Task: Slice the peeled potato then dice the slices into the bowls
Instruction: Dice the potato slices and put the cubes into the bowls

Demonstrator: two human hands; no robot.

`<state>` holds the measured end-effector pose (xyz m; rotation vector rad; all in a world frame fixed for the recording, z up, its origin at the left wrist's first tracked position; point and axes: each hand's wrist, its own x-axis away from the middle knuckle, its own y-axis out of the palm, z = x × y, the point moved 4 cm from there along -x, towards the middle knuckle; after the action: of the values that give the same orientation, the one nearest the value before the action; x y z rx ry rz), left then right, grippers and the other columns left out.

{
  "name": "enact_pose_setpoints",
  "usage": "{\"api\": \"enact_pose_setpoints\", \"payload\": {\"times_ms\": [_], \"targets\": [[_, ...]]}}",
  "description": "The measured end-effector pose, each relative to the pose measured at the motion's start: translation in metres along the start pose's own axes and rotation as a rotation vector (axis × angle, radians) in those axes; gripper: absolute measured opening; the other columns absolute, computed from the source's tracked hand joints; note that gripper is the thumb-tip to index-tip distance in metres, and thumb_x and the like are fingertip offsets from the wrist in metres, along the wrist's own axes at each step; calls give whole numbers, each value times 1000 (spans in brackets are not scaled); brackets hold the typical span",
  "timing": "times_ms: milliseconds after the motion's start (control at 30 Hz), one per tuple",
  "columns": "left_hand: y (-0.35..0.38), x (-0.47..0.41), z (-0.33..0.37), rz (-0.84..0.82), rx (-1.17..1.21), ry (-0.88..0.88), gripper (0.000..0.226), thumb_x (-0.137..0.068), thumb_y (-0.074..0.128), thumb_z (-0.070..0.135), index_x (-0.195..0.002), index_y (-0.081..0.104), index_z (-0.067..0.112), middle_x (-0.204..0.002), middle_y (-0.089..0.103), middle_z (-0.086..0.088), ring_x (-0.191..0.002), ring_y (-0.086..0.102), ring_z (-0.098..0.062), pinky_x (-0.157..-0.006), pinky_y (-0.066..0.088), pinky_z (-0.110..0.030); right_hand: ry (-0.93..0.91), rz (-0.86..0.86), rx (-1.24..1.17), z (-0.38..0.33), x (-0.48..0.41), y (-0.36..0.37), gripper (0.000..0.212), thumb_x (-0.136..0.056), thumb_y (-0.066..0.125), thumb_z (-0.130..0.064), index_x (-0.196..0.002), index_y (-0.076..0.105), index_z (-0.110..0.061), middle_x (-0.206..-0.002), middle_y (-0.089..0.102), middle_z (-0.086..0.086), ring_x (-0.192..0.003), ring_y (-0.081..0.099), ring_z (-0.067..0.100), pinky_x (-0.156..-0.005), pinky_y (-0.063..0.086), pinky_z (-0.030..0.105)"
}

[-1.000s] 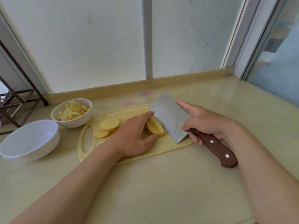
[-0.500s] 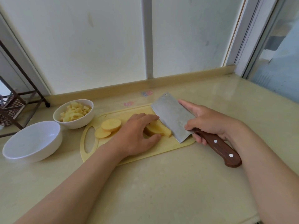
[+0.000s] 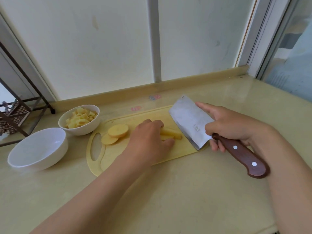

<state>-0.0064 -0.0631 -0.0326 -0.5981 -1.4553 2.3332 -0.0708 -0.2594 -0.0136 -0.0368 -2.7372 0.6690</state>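
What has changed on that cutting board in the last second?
The left hand has curled its outstretched fingers into a claw over the potato pieces, which now show as strips. The cleaver has edged slightly right. Unchanged: the right hand grips the cleaver, two round slices lie on the cutting board, and the bowl of diced potato and empty white bowl sit left of it.

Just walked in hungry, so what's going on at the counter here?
A person is cutting potato on a yellow cutting board. The left hand holds potato strips down, fingers curled over them. The right hand grips a cleaver, its edge down by the strips' right end. Two round slices lie at the board's left end. The small bowl holds diced potato; the larger bowl has nothing in it.
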Motion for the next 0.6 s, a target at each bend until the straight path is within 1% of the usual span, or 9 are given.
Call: {"api": "enact_pose_setpoints", "payload": {"times_ms": [33,100,133,200,267,333,467,567,600], "targets": [[0,0,1,-6,-2,-9,56,-85,64,50,-133,52,24,-116,55,4,-108,52,-18,-86,42,-27,-10,6,4,-2,1,1,93,-91,39,12,-159,20,-49,-87,67,27,-41,62,26,-41,47,26],[-2,1,2,-25,16,-21,57,-82,66,51,-130,54,24,-114,55,4,-107,51,-17,-83,40,-25,-27,18,6,-5,1,3,91,-90,39,12,-160,23,-45,-119,60,24,-48,68,29,-42,48,28],[-3,0,2,-38,34,-26,55,-81,68,50,-128,55,23,-112,55,5,-105,51,-17,-82,40,-25,-36,24,4,-5,0,4,90,-90,39,11,-161,23,-43,-130,54,20,-52,70,31,-43,49,29],[-6,-1,1,-74,62,-27,56,-79,71,46,-128,56,23,-110,55,5,-102,52,-16,-83,43,-26,-57,40,-7,-6,0,4,88,-90,39,11,-161,25,-38,-141,47,15,-56,73,35,-43,49,29],[-8,-2,0,-118,76,-13,53,-79,71,38,-128,57,22,-110,57,6,-102,53,-15,-87,46,-28,-73,59,-34,-7,2,5,86,-89,38,13,-161,28,-34,-141,44,10,-57,73,36,-42,50,30],[-9,-2,-1,-136,96,-1,51,-80,69,34,-128,59,24,-102,60,10,-99,56,-12,-89,48,-28,-84,69,-79,-9,5,7,86,-88,38,14,-161,32,-31,-140,48,7,-57,73,35,-42,50,30],[-8,-2,-2,-112,136,-4,57,-79,72,38,-133,58,29,-95,62,14,-92,59,-10,-89,49,-25,-110,67,-131,-11,6,16,83,-89,38,15,-158,36,-32,-134,55,10,-54,70,35,-44,53,32],[-7,-2,-3,-88,140,-20,55,-78,73,39,-130,61,28,-93,62,14,-94,58,-9,-86,48,-24,-142,86,-124,-13,4,18,82,-90,38,13,-156,39,-35,-123,60,3,-55,71,36,-46,54,33],[-7,-2,-3,-77,140,-24,54,-78,74,40,-129,61,27,-93,62,14,-94,58,-9,-83,47,-23,-149,87,-123,-14,3,18,81,-89,39,12,-155,41,-35,-121,61,4,-55,71,37,-45,54,33]]}}
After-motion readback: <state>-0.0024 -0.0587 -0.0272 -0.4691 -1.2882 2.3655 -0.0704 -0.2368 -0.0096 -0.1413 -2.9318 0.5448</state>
